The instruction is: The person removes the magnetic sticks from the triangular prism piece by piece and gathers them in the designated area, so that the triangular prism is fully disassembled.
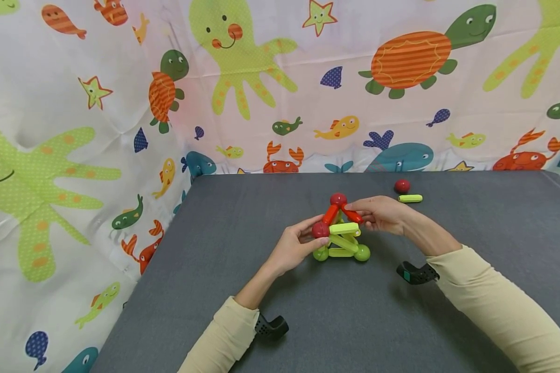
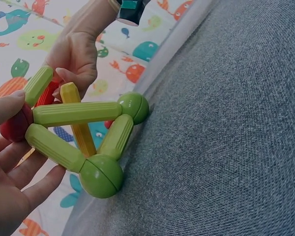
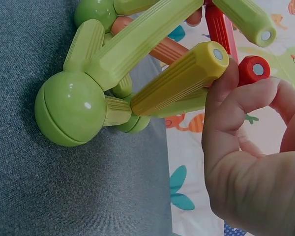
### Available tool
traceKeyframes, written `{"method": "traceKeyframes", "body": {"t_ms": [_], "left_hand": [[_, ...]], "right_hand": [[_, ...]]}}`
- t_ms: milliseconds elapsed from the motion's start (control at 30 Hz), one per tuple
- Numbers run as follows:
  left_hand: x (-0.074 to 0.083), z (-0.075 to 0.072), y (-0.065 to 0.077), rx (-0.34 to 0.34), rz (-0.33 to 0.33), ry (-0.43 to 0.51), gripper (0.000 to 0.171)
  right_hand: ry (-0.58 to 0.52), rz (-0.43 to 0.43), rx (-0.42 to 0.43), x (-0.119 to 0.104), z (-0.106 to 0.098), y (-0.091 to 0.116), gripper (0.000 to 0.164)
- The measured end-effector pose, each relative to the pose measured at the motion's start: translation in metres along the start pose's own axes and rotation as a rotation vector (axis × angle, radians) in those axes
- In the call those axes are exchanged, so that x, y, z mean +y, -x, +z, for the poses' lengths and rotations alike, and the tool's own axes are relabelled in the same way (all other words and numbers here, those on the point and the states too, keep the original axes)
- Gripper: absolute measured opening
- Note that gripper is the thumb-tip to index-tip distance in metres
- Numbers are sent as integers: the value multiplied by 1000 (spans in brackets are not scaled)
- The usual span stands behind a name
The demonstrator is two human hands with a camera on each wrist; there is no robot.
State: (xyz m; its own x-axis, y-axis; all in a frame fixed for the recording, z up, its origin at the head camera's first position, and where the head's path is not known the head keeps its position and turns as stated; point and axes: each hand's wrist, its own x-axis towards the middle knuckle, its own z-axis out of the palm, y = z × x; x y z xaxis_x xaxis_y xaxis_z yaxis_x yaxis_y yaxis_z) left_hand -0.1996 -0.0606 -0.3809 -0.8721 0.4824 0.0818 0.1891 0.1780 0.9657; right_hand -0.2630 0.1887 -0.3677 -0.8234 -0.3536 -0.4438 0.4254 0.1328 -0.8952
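Your left hand (image 1: 295, 246): you grip a dark-red ball (image 1: 320, 229) on the green-and-red rod-and-ball frame (image 1: 343, 243).
Your right hand (image 1: 383, 213): you pinch a slanting red rod (image 1: 352, 214) below its top red ball (image 1: 338, 199).
Grey table (image 1: 224, 228): a loose red ball (image 1: 402, 186) lies beside a lime-green rod (image 1: 410, 198).

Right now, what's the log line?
left hand: holds dark red ball | right hand: holds bright red stick | loose lime-green stick: on grey table

On the gray table (image 1: 354, 331) stands a toy (image 1: 343, 228) of sticks and balls. Farther back, to its right, lie a red ball (image 1: 402, 186) and a green stick (image 1: 410, 198).
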Motion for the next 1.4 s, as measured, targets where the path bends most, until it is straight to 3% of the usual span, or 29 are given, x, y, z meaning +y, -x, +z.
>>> {"method": "traceKeyframes", "body": {"t_ms": [367, 767, 933, 1400], "left_hand": [[-1, 0, 0, -9, 3, 11, 53], [-2, 1, 0, -9, 6, 8, 52], [-2, 1, 0, -7, 12, 0, 52], [-1, 0, 0, -16, 29, 5, 51]], "right_hand": [[-7, 7, -46, 3, -7, -3, 46], [1, -20, -92, 5, -14, -4, 36], [6, -31, -101, 5, -16, -5, 25], [53, -53, -160, 7, -22, -7, 21]]}}
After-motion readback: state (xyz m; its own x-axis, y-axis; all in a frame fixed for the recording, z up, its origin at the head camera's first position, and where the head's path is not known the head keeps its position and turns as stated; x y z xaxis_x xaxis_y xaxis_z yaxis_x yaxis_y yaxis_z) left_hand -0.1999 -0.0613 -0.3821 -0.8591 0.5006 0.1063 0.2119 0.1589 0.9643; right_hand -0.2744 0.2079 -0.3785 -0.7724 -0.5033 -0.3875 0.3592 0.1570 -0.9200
